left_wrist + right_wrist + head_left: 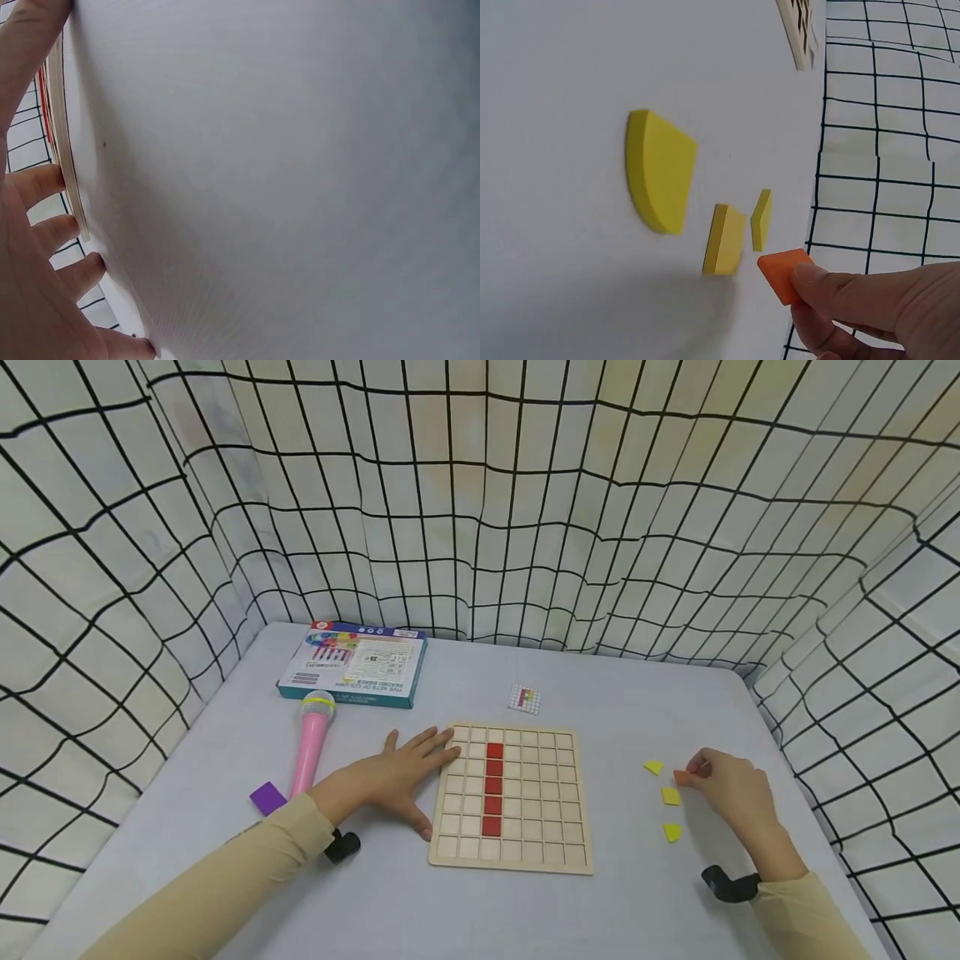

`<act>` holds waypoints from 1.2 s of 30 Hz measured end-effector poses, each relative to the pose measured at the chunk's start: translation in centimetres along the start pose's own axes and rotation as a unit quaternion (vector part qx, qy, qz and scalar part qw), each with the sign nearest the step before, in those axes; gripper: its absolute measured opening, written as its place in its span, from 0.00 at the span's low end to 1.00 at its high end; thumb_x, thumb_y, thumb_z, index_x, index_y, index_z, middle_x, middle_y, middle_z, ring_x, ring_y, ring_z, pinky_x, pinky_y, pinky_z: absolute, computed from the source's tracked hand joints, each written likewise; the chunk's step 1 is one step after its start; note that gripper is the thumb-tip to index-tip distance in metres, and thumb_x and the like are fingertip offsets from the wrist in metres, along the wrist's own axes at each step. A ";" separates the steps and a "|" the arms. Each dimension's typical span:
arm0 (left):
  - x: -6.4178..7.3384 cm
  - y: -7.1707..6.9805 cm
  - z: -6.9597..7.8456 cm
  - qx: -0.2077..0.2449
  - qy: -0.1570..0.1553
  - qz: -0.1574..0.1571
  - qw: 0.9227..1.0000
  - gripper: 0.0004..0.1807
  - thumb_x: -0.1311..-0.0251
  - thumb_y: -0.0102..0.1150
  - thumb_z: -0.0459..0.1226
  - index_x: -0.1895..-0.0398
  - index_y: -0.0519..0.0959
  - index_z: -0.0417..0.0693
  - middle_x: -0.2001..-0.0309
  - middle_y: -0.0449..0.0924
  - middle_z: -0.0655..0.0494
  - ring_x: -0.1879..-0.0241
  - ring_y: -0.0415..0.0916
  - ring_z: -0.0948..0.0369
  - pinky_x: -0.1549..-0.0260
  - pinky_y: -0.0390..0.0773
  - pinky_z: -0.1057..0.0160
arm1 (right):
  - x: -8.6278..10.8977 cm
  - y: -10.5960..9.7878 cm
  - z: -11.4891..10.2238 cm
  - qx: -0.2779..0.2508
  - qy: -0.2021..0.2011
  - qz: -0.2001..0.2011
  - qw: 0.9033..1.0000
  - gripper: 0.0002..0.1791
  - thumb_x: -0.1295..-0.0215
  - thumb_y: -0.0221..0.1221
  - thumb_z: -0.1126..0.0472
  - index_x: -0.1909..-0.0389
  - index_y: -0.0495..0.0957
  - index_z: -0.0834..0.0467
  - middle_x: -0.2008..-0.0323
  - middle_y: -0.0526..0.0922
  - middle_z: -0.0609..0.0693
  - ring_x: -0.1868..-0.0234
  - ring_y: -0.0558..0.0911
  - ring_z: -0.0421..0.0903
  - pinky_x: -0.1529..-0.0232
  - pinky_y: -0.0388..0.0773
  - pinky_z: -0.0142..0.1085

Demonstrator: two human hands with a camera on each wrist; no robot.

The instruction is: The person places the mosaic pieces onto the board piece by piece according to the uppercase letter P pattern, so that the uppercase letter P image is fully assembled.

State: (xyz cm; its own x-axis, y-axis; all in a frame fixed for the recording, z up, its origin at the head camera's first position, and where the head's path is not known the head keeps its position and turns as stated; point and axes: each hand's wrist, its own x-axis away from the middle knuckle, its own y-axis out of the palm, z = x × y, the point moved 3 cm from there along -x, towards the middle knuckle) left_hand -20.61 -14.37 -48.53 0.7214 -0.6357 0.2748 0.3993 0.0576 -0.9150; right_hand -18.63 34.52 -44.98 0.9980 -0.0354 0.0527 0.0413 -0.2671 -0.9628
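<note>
My left hand (405,773) lies with spread fingers along the left edge of a wooden grid board (551,856), its fingertips touching the rim. A column of several red squares (492,785) fills part of the board. Over at the right, my right hand (738,789) pinches a small orange tile (781,274) between thumb and fingers. Three yellow pieces lie near it: a quarter-round one (664,172), a square one (726,240) and a thin angular one (762,220). In the right wrist view the orange tile appears raised off the table.
A small printed pattern card (524,699) lies beyond the board. At the back left is a flat box (360,664), with a pink toy microphone (311,743) against its front. A purple square (267,798) sits by the left forearm. Black netting (480,518) surrounds the white table.
</note>
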 end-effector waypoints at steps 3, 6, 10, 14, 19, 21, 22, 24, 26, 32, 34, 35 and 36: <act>-0.1 0.0 -0.1 0.001 -0.002 -0.001 1.000 0.74 0.68 0.76 0.73 0.16 0.52 0.57 0.14 0.37 0.50 0.16 0.34 0.43 0.33 0.39 0.18 | -0.1 0.2 -0.9 -0.037 0.008 -0.023 0.999 0.13 0.34 0.69 0.55 0.56 0.82 0.59 0.60 0.88 0.59 0.67 0.80 0.51 0.72 0.70 0.39; -0.1 0.0 -0.1 -0.001 -0.003 -0.001 1.000 0.74 0.68 0.76 0.74 0.16 0.52 0.57 0.14 0.37 0.50 0.16 0.34 0.43 0.33 0.39 0.17 | -0.3 0.6 -2.1 -0.063 0.006 -0.032 0.998 0.14 0.33 0.68 0.53 0.55 0.81 0.58 0.58 0.89 0.59 0.66 0.80 0.50 0.71 0.70 0.38; -0.2 0.0 -0.1 -0.001 -0.003 -0.003 1.000 0.74 0.68 0.76 0.74 0.16 0.52 0.57 0.14 0.37 0.50 0.16 0.34 0.43 0.33 0.39 0.18 | -0.7 1.2 -3.9 -0.079 -0.005 -0.026 0.997 0.11 0.31 0.66 0.55 0.55 0.82 0.58 0.57 0.89 0.60 0.67 0.81 0.49 0.71 0.73 0.38; -0.2 0.1 -0.1 0.001 -0.001 -0.002 1.000 0.74 0.68 0.76 0.74 0.16 0.52 0.57 0.14 0.37 0.51 0.16 0.33 0.44 0.33 0.39 0.18 | -1.1 1.8 -5.7 -0.096 -0.007 -0.025 0.995 0.10 0.30 0.65 0.57 0.54 0.82 0.58 0.57 0.89 0.61 0.66 0.81 0.50 0.71 0.75 0.38; -0.2 0.1 0.0 0.000 0.000 0.001 1.000 0.75 0.68 0.76 0.74 0.16 0.53 0.57 0.14 0.37 0.51 0.16 0.34 0.44 0.33 0.39 0.18 | -1.8 2.6 -7.7 -0.115 -0.017 -0.020 0.993 0.09 0.31 0.66 0.58 0.55 0.83 0.57 0.59 0.89 0.57 0.64 0.81 0.50 0.68 0.76 0.39; -0.2 0.0 0.1 0.002 0.000 0.001 1.000 0.74 0.68 0.76 0.73 0.16 0.53 0.57 0.14 0.37 0.51 0.16 0.34 0.44 0.33 0.39 0.18 | -2.1 2.8 -8.3 -0.118 -0.023 -0.017 0.993 0.08 0.31 0.66 0.58 0.56 0.83 0.57 0.60 0.89 0.57 0.64 0.82 0.50 0.67 0.76 0.39; -0.2 0.0 0.1 0.004 0.000 0.000 1.000 0.74 0.68 0.76 0.73 0.16 0.53 0.56 0.14 0.37 0.51 0.16 0.34 0.44 0.33 0.39 0.18 | -2.2 2.9 -8.6 -0.120 -0.025 -0.018 0.992 0.08 0.32 0.66 0.58 0.56 0.83 0.57 0.61 0.89 0.56 0.64 0.82 0.49 0.67 0.76 0.39; -0.2 -0.1 0.2 0.006 0.000 -0.001 1.000 0.74 0.68 0.77 0.73 0.16 0.53 0.56 0.14 0.37 0.50 0.16 0.34 0.43 0.33 0.39 0.18 | -2.5 3.1 -9.1 -0.122 -0.029 -0.019 0.992 0.08 0.32 0.66 0.57 0.56 0.83 0.56 0.61 0.89 0.55 0.65 0.81 0.49 0.68 0.75 0.38; -0.2 0.0 0.2 0.004 -0.001 -0.004 1.000 0.74 0.67 0.77 0.73 0.16 0.52 0.56 0.14 0.37 0.50 0.16 0.33 0.44 0.33 0.39 0.18 | -2.6 3.3 -9.6 -0.124 -0.031 -0.023 0.991 0.09 0.32 0.67 0.57 0.56 0.83 0.56 0.62 0.89 0.55 0.66 0.81 0.48 0.69 0.74 0.37; 0.0 -0.1 0.2 0.002 -0.005 -0.002 1.000 0.74 0.68 0.77 0.72 0.16 0.52 0.56 0.14 0.38 0.50 0.16 0.34 0.43 0.33 0.39 0.18 | -3.1 4.0 -11.0 -0.129 -0.040 -0.029 0.990 0.09 0.33 0.68 0.55 0.57 0.83 0.55 0.63 0.89 0.53 0.66 0.80 0.47 0.69 0.73 0.36; 0.1 -0.2 0.2 0.005 -0.003 0.002 1.000 0.74 0.68 0.77 0.72 0.16 0.53 0.56 0.15 0.39 0.49 0.16 0.34 0.43 0.33 0.39 0.17 | -3.2 4.1 -11.5 -0.132 -0.046 -0.028 0.990 0.08 0.33 0.68 0.55 0.58 0.83 0.55 0.63 0.89 0.52 0.66 0.80 0.47 0.69 0.73 0.36; 0.2 -0.2 0.2 0.005 -0.002 0.004 1.000 0.74 0.68 0.78 0.72 0.16 0.53 0.56 0.15 0.39 0.49 0.16 0.35 0.42 0.33 0.39 0.17 | -3.2 4.1 -11.7 -0.133 -0.050 -0.027 0.989 0.08 0.33 0.67 0.56 0.58 0.83 0.55 0.63 0.89 0.52 0.66 0.81 0.47 0.69 0.73 0.36; 0.2 -0.2 0.2 0.003 -0.002 0.004 1.000 0.74 0.68 0.77 0.72 0.16 0.53 0.56 0.15 0.39 0.49 0.16 0.35 0.42 0.33 0.39 0.17 | -3.3 4.2 -11.9 -0.135 -0.052 -0.027 0.989 0.08 0.33 0.67 0.55 0.58 0.83 0.55 0.64 0.89 0.52 0.67 0.80 0.47 0.69 0.73 0.36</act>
State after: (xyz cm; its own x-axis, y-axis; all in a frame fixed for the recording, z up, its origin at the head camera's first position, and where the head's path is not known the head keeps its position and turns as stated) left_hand -20.45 -14.32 -48.26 0.7268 -0.6319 0.2693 0.3977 0.0674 -0.9151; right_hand -22.30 22.05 -46.00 0.9948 0.0823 0.0606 0.0944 -0.5132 -0.8531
